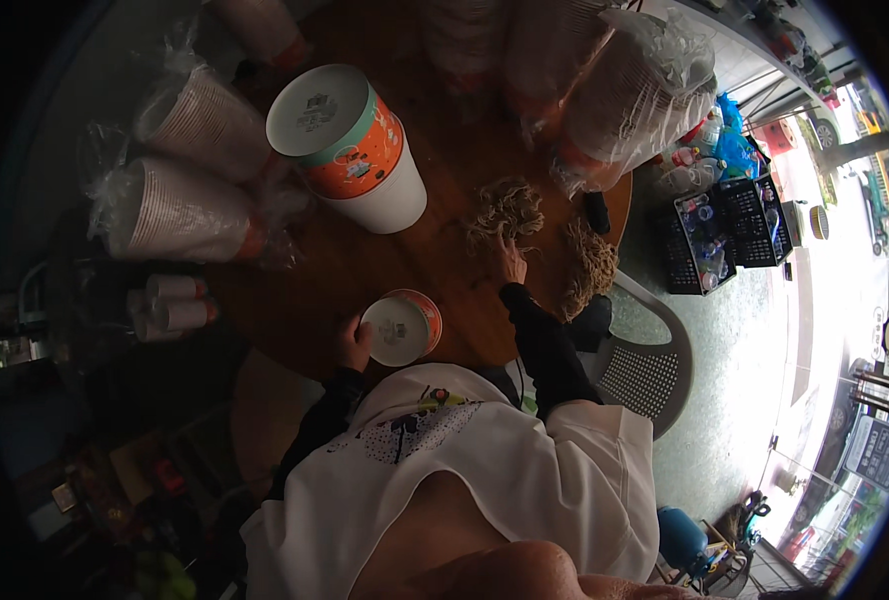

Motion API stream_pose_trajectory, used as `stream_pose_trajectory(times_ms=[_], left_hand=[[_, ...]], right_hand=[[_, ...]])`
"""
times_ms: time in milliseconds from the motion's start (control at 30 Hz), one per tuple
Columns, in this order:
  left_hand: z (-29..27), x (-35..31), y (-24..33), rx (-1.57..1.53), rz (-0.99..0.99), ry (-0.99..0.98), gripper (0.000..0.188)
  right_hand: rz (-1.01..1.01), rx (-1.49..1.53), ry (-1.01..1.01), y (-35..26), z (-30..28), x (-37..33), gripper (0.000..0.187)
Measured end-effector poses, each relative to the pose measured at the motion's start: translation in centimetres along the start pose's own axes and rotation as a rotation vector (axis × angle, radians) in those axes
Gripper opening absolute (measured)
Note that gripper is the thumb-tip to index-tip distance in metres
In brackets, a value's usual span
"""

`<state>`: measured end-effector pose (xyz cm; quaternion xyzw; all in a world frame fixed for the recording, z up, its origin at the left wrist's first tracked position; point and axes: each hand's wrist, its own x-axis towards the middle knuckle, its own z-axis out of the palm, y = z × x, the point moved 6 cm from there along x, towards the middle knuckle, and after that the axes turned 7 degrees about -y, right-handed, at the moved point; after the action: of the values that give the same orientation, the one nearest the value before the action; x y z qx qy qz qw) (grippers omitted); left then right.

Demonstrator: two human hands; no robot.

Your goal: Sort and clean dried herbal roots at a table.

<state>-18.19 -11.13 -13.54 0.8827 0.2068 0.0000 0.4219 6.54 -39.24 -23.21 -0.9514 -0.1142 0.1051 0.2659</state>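
Observation:
An orange-patterned paper bucket (pixel 402 330) stands close to my body at the table's near edge, its white round end with a small print facing up. My left hand (pixel 355 343) grips its left side, fingers curled at the rim. Farther right, my right hand (pixel 512 263) reaches to the near edge of a loose heap of tan string (pixel 510 208), its fingertips together at the strands. Whether a single strand sits between them is too small to see. A second bundle of string (pixel 590 268) hangs at the table's right edge.
A tall stack of paper buckets (pixel 355 150) stands far left of centre. Plastic-wrapped cup stacks (pixel 190 210) line the left, with more wrapped stacks (pixel 640 100) at the far right. Beside the round wooden table (pixel 445 275) are a grey chair (pixel 650 365) and black crates (pixel 700 245).

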Motion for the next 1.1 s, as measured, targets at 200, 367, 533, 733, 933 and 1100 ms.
stream_pose_trajectory(times_ms=[200, 367, 533, 733, 933, 1100], left_hand=[[0.3, 0.3, 0.1, -0.022, -0.023, -0.050, 0.032], [0.4, 0.5, -1.2, -0.028, -0.075, -0.036, 0.034], [-0.4, 0.8, -1.9, -0.033, -0.067, 0.027, 0.034], [-0.6, 1.5, -2.5, -0.076, -0.083, -0.035, 0.035], [-0.5, 1.3, -1.7, -0.027, -0.130, -0.067, 0.034], [-2.4, -0.4, -0.4, 0.194, -0.055, 0.093, 0.036]], right_hand=[[0.174, 0.017, 0.196, 0.1, -4.0, 3.9, 0.047], [0.096, -0.055, -0.091, -1.1, -3.5, 1.9, 0.049], [-0.119, 0.047, -0.094, -3.0, -0.8, -6.6, 0.036], [0.059, 0.228, 0.138, 4.6, -3.9, -2.5, 0.020], [0.355, 0.061, -0.097, 10.6, -5.7, 7.2, 0.038], [0.495, -0.076, -0.112, 5.5, -5.5, 10.9, 0.036]])
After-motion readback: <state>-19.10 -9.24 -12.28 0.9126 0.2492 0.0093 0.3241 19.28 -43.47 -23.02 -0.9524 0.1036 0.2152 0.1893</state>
